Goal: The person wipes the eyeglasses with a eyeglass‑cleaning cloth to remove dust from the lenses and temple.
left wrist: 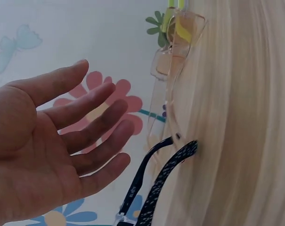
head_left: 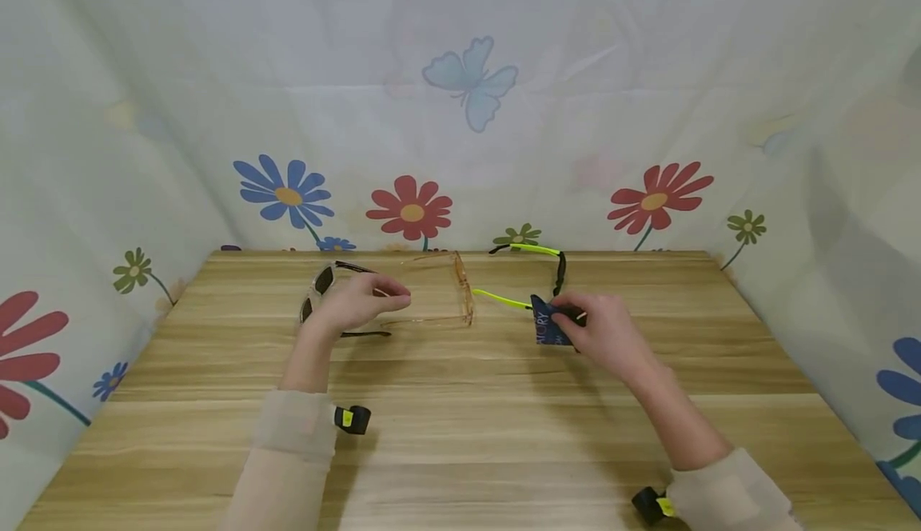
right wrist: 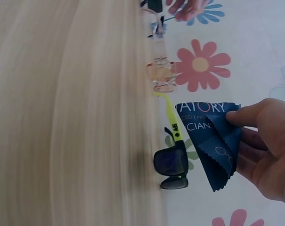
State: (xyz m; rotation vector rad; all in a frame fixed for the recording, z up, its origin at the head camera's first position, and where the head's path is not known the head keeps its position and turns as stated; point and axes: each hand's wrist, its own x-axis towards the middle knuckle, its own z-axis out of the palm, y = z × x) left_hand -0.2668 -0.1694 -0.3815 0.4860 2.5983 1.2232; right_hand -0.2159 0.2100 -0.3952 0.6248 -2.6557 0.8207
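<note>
My right hand (head_left: 604, 331) pinches a folded dark blue lens cloth (right wrist: 210, 141) with white lettering and zigzag edges, held up between thumb and fingers. Just beyond it lie black sunglasses with neon yellow temples (right wrist: 173, 162), partly covered by the cloth in the head view. My left hand (left wrist: 62, 136) holds nothing; its fingers are loosely bent, palm showing in the left wrist view. Below that hand are clear-framed sunglasses with dark lenses and black temples (head_left: 324, 279). Between the hands rest clear peach-tinted glasses (head_left: 464, 291), temples pointing left.
All three pairs stand towards the back of a wood-grain table (head_left: 460, 427). Behind it hangs a white curtain (head_left: 561, 139) printed with flowers and a butterfly. Each wrist wears a small black camera (head_left: 352, 419) on its sleeve.
</note>
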